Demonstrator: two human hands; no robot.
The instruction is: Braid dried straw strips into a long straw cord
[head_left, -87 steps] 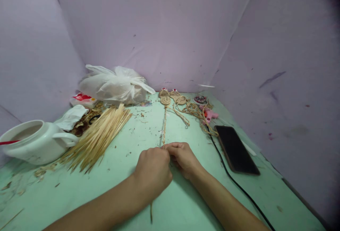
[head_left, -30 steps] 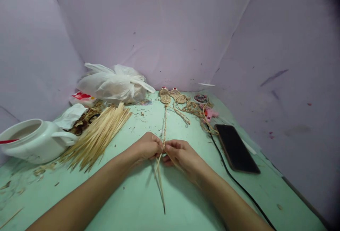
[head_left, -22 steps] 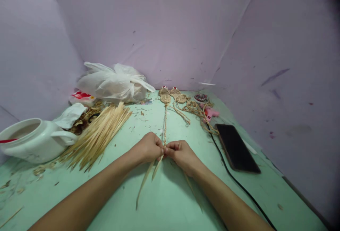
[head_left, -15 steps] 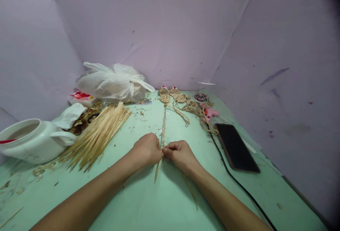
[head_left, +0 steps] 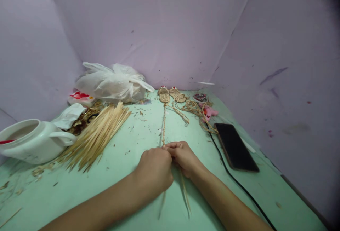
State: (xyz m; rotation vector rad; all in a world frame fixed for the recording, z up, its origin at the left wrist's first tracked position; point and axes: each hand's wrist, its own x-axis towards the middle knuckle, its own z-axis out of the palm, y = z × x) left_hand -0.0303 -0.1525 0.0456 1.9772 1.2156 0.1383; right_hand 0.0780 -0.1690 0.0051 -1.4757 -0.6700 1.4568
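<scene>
A narrow straw braid (head_left: pixel 164 126) lies along the middle of the green surface (head_left: pixel 138 128), its long axis running almost straight away from the person. The far end points toward the left one of two small woven soles (head_left: pixel 164 96) by the back wall; whether they are joined is unclear. The near end meets the hands. The braid is pale tan and thin, its tight plaiting showing as small bumps, more distinct near the hands. Thin loose strands (head_left: pixel 185 192) trail toward the person from below the hands.

The right hand (head_left: pixel 184 156) pinches the near end between thumb and forefinger. The left hand (head_left: pixel 155 171) touches it there too, fingers curled under; their tips are hidden, so I cannot tell what they pinch.
</scene>
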